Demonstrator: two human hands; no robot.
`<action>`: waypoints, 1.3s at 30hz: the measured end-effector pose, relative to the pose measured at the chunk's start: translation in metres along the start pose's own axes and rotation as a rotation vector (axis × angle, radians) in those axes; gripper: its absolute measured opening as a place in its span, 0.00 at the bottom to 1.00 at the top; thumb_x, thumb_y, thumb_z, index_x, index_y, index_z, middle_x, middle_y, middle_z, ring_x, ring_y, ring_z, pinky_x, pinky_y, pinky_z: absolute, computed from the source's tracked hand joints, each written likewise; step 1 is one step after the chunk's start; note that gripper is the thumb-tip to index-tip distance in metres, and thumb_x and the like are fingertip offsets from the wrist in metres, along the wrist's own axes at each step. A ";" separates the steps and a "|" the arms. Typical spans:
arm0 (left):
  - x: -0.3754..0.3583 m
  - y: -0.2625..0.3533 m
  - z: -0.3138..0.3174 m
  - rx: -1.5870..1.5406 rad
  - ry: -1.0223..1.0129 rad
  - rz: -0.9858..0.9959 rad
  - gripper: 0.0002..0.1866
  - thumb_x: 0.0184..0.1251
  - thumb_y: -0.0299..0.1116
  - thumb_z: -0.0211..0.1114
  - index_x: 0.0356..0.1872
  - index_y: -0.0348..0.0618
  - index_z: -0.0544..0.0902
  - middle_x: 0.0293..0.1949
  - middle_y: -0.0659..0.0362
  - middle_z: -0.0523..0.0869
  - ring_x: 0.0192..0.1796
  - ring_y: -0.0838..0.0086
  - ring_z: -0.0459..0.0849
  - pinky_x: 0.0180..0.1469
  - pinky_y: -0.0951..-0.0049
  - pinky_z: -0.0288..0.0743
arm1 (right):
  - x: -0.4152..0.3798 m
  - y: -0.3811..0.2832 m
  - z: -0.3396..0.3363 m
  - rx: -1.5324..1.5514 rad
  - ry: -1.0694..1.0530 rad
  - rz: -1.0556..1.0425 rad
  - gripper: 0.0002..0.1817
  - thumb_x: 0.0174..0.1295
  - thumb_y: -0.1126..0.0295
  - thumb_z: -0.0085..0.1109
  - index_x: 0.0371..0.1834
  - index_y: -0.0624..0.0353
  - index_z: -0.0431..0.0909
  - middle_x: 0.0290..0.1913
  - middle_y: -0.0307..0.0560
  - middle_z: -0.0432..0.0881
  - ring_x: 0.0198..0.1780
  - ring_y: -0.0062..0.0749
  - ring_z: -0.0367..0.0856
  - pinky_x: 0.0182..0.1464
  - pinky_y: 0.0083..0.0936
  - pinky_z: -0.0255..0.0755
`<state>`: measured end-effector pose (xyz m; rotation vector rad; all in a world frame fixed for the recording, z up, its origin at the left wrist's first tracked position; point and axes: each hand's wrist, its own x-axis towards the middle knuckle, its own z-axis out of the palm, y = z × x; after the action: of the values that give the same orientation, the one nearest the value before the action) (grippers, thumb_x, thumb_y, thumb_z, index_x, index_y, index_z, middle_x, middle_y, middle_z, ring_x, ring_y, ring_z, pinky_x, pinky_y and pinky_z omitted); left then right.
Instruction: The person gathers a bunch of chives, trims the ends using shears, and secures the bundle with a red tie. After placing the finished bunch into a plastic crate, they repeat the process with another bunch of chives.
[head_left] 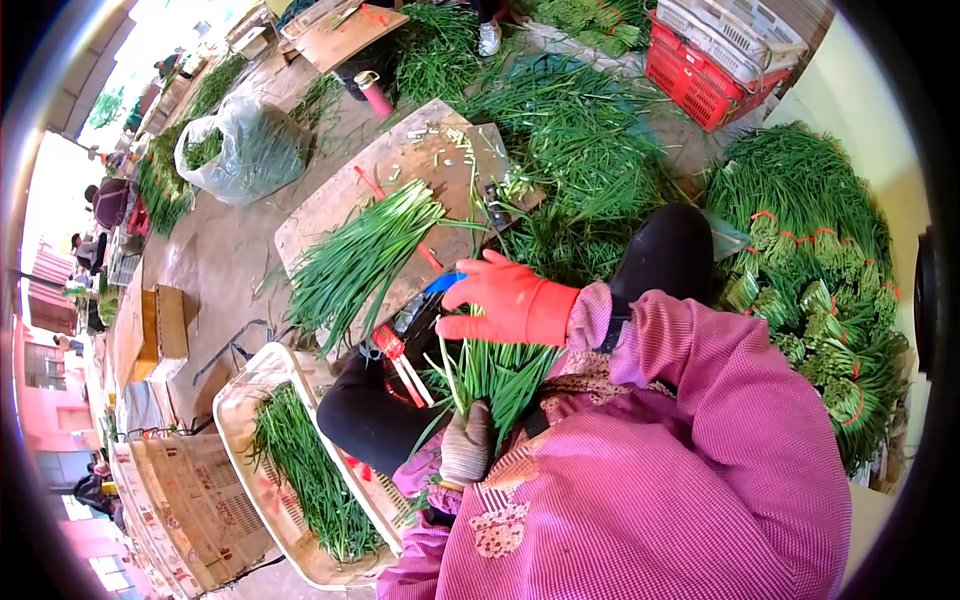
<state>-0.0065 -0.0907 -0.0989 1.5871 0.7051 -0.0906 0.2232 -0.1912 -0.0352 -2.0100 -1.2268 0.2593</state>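
Observation:
My left hand [466,445], in a pale grey glove, is closed round a bunch of long green leafy stalks [500,375] in front of my body. My right hand [510,300], in a red glove, is just above that bunch, its fingers apart. White stalk ends come close to its lower finger. A larger bundle of green stalks [370,245] lies on a wooden board [320,215], its pale ends toward the upper right. Red ties [388,342] hang at the board's near edge, beside a blue object [444,283] partly hidden by my right hand.
A white crate [232,400] holding greens stands at the lower left. Loose greens [580,130] lie beyond the board. Tied bundles [810,260] are piled at right, below red and white crates [690,75]. A plastic bag [245,150] and pink bottle [374,95] stand farther off.

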 end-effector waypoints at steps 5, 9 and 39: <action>0.002 -0.002 0.000 0.028 -0.003 -0.038 0.21 0.75 0.45 0.54 0.51 0.35 0.78 0.35 0.57 0.85 0.36 0.70 0.81 0.40 0.69 0.74 | -0.001 -0.004 0.019 0.033 -0.290 0.078 0.31 0.62 0.33 0.47 0.41 0.50 0.84 0.40 0.47 0.85 0.55 0.44 0.79 0.73 0.61 0.33; 0.007 -0.015 0.000 0.239 0.012 0.029 0.24 0.73 0.50 0.53 0.54 0.40 0.78 0.38 0.43 0.86 0.43 0.50 0.84 0.44 0.57 0.74 | 0.001 -0.005 0.028 0.184 -0.409 0.160 0.25 0.62 0.39 0.51 0.38 0.49 0.84 0.35 0.41 0.85 0.49 0.39 0.82 0.74 0.62 0.30; 0.002 0.027 -0.003 -0.617 -0.219 -0.143 0.23 0.60 0.13 0.60 0.58 0.37 0.75 0.51 0.54 0.84 0.49 0.67 0.85 0.53 0.70 0.79 | -0.040 0.046 -0.017 0.591 -0.303 0.521 0.22 0.55 0.66 0.60 0.54 0.58 0.80 0.27 0.38 0.80 0.23 0.21 0.75 0.26 0.25 0.72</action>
<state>0.0070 -0.0869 -0.0759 0.9203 0.5985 -0.1350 0.2421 -0.2446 -0.0629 -1.7504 -0.6485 1.0793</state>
